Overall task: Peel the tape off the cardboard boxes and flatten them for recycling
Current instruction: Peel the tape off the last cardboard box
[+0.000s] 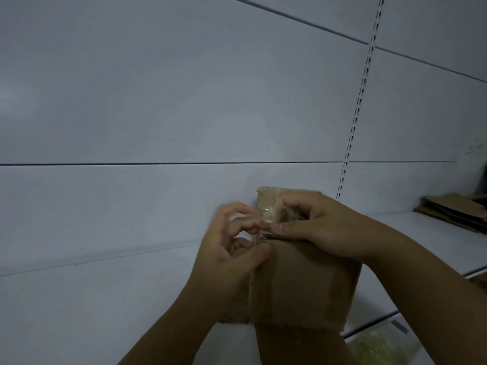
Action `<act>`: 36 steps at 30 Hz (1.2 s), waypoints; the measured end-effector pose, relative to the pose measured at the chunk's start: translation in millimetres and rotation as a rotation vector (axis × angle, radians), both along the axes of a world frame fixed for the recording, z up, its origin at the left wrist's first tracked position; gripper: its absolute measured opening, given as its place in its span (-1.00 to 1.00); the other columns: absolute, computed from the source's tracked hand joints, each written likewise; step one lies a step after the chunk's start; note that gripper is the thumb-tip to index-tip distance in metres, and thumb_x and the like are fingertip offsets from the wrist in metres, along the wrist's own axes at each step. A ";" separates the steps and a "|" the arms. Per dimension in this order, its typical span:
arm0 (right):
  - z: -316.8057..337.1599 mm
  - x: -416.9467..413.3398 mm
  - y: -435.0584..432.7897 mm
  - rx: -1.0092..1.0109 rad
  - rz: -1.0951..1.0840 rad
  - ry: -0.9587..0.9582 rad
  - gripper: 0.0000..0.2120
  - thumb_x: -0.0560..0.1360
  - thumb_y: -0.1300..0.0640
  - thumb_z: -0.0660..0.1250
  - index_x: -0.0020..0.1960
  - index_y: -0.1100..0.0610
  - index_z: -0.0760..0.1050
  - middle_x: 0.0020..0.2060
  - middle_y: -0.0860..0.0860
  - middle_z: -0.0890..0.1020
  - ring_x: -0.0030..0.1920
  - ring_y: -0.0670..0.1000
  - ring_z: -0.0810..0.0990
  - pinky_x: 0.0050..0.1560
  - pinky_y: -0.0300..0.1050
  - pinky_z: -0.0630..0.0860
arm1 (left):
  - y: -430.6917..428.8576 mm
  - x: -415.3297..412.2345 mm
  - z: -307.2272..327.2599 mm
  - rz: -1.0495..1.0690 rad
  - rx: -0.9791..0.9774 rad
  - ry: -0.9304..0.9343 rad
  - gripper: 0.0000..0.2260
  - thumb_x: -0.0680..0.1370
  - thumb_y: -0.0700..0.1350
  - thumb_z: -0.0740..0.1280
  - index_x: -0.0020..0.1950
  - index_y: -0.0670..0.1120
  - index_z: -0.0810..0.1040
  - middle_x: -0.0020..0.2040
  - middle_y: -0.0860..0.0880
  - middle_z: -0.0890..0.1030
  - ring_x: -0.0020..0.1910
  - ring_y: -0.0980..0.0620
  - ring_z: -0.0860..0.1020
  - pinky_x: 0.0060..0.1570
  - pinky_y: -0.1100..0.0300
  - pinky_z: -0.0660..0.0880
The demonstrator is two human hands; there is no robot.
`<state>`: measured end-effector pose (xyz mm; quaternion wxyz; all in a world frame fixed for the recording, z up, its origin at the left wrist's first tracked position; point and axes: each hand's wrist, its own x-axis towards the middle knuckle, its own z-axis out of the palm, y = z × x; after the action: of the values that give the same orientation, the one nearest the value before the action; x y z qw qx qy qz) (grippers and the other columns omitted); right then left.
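Peeling part done: right hand [321, 227] pinching crumpled clear tape [268, 216] atop the near-centre brown cardboard box [303, 280], my blurred left hand [232, 248] curled at its left edge, grip untellable; tape bands remain, flattening pending, flattened brown cardboard pile [453, 212] far right.

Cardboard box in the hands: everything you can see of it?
The cardboard box is plain brown board, unflattened, held on end before a white panelled wall. Clear tape bands its face and edges; near the top a stretch is lifted and crumpled. The left hand pinches that loose tape, thumb on the box edge. The right hand grips the upper part, thumb on the front. Its bottom is out of frame.
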<state>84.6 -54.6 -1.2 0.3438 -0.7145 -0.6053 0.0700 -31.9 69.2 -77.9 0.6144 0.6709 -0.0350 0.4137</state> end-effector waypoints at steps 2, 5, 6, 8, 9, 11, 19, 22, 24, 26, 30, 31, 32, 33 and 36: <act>1.9 0.0 -2.7 -0.001 0.029 0.063 -0.93 0.51 0.18 0.34 -0.10 0.17 0.56 -0.17 0.07 0.56 -0.19 -0.03 0.50 -0.15 -0.26 0.40 | 1.8 -0.3 -0.6 -0.001 -0.085 -0.014 -0.62 0.30 -0.23 0.39 0.05 0.01 0.39 -0.11 -0.04 0.68 -0.25 0.00 0.57 -0.19 0.17 0.54; 3.2 0.4 -4.8 -0.015 0.035 0.163 -0.92 0.52 0.23 0.31 -0.07 0.24 0.53 -0.25 0.05 0.54 -0.23 -0.09 0.49 -0.16 -0.25 0.41 | 0.5 3.1 -6.1 0.176 0.170 0.045 -0.71 0.28 -0.05 0.45 -0.03 0.06 0.53 -0.05 0.14 0.63 -0.19 0.12 0.58 -0.22 0.33 0.53; 3.1 0.6 -4.8 -0.018 0.033 0.201 -0.93 0.52 0.24 0.31 -0.07 0.25 0.53 -0.27 0.01 0.54 -0.23 -0.10 0.49 -0.14 -0.22 0.41 | -1.8 4.8 -7.4 0.221 0.225 0.054 -0.72 0.29 0.00 0.45 -0.03 0.10 0.54 -0.04 0.18 0.60 -0.16 0.15 0.58 -0.22 0.37 0.52; 2.8 0.7 -4.2 -0.024 0.033 0.271 -0.94 0.52 0.26 0.30 -0.09 0.26 0.53 -0.26 0.02 0.56 -0.22 -0.07 0.50 -0.13 -0.19 0.41 | -1.5 9.0 -11.8 0.304 0.328 -0.023 -0.76 0.34 0.04 0.43 -0.01 0.14 0.57 -0.05 0.18 0.61 -0.07 0.19 0.57 -0.19 0.38 0.51; 2.9 0.4 -4.0 -0.023 0.036 0.304 -0.95 0.51 0.27 0.30 -0.10 0.25 0.53 -0.25 0.05 0.56 -0.21 -0.05 0.51 -0.13 -0.20 0.42 | -0.6 10.1 -13.0 0.345 0.391 -0.067 -0.78 0.37 0.05 0.40 0.00 0.12 0.58 -0.04 0.19 0.62 -0.02 0.20 0.57 -0.16 0.37 0.51; 3.2 0.7 -4.9 -0.010 0.047 0.363 -0.91 0.51 0.30 0.29 -0.13 0.19 0.54 -0.27 0.03 0.59 -0.23 -0.06 0.54 -0.15 -0.23 0.45 | 2.8 11.3 -16.0 0.393 0.470 -0.109 -0.82 0.40 0.04 0.37 -0.02 0.07 0.60 0.00 0.18 0.60 0.02 0.20 0.56 -0.13 0.35 0.50; 0.9 9.9 -8.3 0.147 0.114 0.660 -0.93 0.41 0.29 0.36 -0.13 0.25 0.49 -0.27 0.05 0.64 -0.22 -0.04 0.62 -0.15 -0.26 0.55 | 2.3 12.5 -19.4 0.397 0.560 -0.094 -0.82 0.47 0.02 0.32 0.05 0.09 0.57 0.12 0.27 0.56 0.22 0.29 0.47 0.17 0.36 0.43; 1.1 12.7 -8.3 0.210 0.113 0.736 -0.84 0.40 0.25 0.36 -0.06 0.30 0.48 -0.23 0.12 0.63 -0.16 0.03 0.62 -0.09 -0.21 0.57 | -0.6 10.4 -18.2 0.328 0.533 -0.074 -0.81 0.48 0.01 0.29 0.08 0.15 0.50 0.16 0.22 0.58 0.22 0.29 0.48 0.19 0.41 0.40; 1.9 11.6 -7.4 0.258 0.098 0.816 -0.81 0.35 0.25 0.32 -0.05 0.29 0.48 -0.26 0.11 0.63 -0.21 0.02 0.62 -0.16 -0.21 0.59 | -3.6 10.3 -16.4 0.295 0.508 -0.045 -0.80 0.48 0.02 0.26 0.09 0.15 0.47 0.14 0.23 0.57 0.18 0.30 0.49 0.13 0.47 0.38; 2.0 11.9 -6.3 0.314 0.067 0.909 -0.78 0.32 0.24 0.29 -0.06 0.29 0.49 -0.29 0.09 0.65 -0.26 0.00 0.64 -0.20 -0.20 0.60 | -5.9 11.0 -16.0 0.298 0.541 -0.008 -0.78 0.50 0.05 0.21 0.13 0.15 0.45 0.16 0.24 0.51 0.17 0.28 0.47 0.12 0.48 0.36; 1.3 22.1 -6.3 0.513 0.014 1.105 -0.90 0.52 0.28 0.19 -0.09 0.22 0.48 -0.28 0.07 0.66 -0.25 -0.02 0.65 -0.07 -0.07 0.53 | -7.9 14.6 -21.4 0.385 0.823 0.035 -0.70 0.55 0.05 0.18 0.29 0.14 0.41 0.22 0.17 0.41 0.25 0.20 0.36 0.22 0.37 0.30; 1.2 24.5 -6.6 0.554 0.008 1.160 -0.88 0.56 0.29 0.16 -0.06 0.21 0.48 -0.27 0.07 0.67 -0.22 -0.01 0.65 -0.02 -0.04 0.53 | -7.0 15.2 -21.5 0.394 0.833 0.036 -0.70 0.55 0.04 0.18 0.29 0.13 0.42 0.23 0.16 0.39 0.25 0.19 0.36 0.23 0.37 0.30; 1.1 26.4 -6.9 0.588 0.004 1.200 -0.87 0.57 0.28 0.15 -0.04 0.22 0.48 -0.25 0.09 0.68 -0.17 0.01 0.66 0.04 -0.02 0.53 | -6.1 15.3 -20.6 0.399 0.832 0.029 -0.71 0.55 0.01 0.19 0.27 0.11 0.44 0.22 0.16 0.40 0.25 0.19 0.36 0.22 0.37 0.30; 1.1 27.2 -6.6 0.615 0.002 1.227 -0.87 0.58 0.28 0.15 -0.01 0.22 0.47 -0.21 0.11 0.68 -0.11 0.04 0.65 0.09 0.00 0.52 | -6.1 15.0 -19.0 0.402 0.831 0.023 -0.72 0.54 -0.01 0.21 0.25 0.09 0.46 0.22 0.15 0.42 0.24 0.19 0.37 0.22 0.36 0.31; 2.0 27.9 -5.5 0.674 0.017 1.273 -0.88 0.61 0.25 0.12 0.02 0.18 0.43 -0.04 0.17 0.62 0.03 0.10 0.61 0.20 0.06 0.47 | -16.9 15.2 -10.1 0.496 0.841 0.048 -0.77 0.47 0.00 0.25 0.08 0.01 0.54 0.11 0.13 0.52 0.14 0.20 0.44 0.17 0.21 0.43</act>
<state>112.5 -60.1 0.8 0.8311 -0.3856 -0.2816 0.2849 -16.7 52.3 -88.0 0.1737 0.8585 -0.0239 0.4819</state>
